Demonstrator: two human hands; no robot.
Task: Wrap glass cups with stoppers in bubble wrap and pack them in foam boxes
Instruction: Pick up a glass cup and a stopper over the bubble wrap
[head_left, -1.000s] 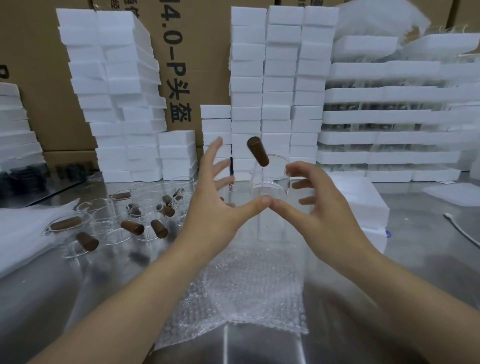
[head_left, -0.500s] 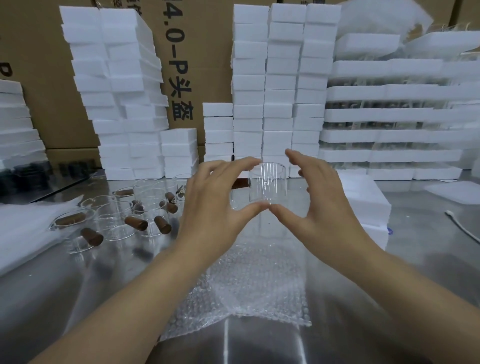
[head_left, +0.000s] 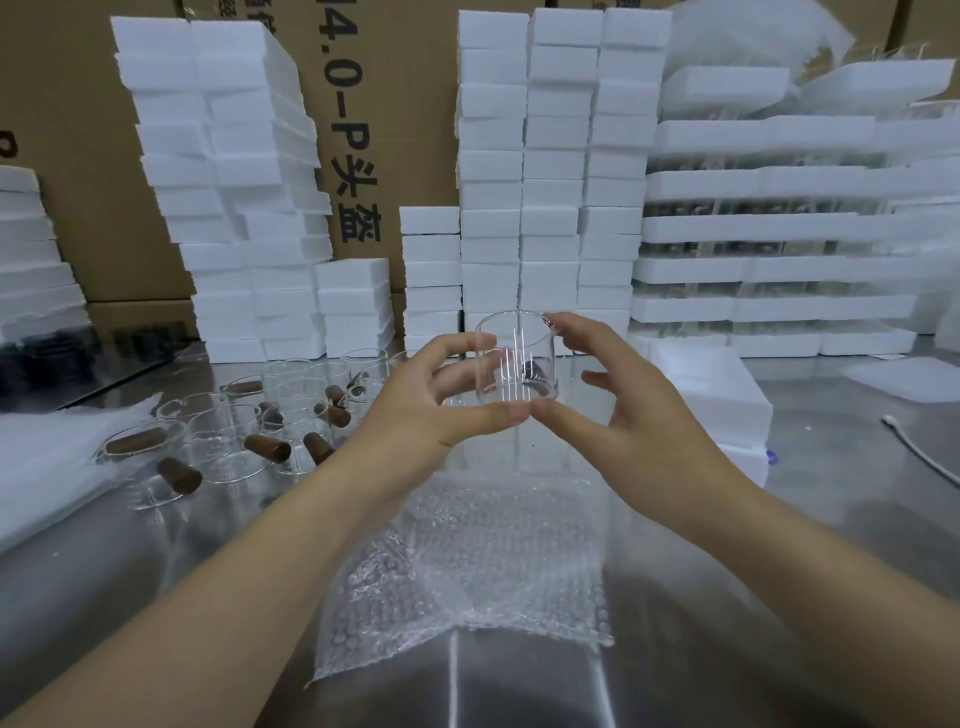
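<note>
A clear glass cup is held upright in the air above the table, between both hands. My left hand curls round its left side with the thumb under the base. My right hand holds the right side, its thumb meeting the left thumb below the cup. A dark brown stopper lies inside the cup at the bottom. A sheet of bubble wrap lies flat on the steel table under my hands. More glass cups with brown stoppers stand at the left.
Tall stacks of white foam boxes line the back in front of cardboard cartons. A low pile of foam pieces sits right of my hands. A white cable lies at the far right. White sheets lie at the left.
The stopper that stuck out above the cup a second ago now lies inside at the bottom. Both hands have closed round the cup and hold it upright.
</note>
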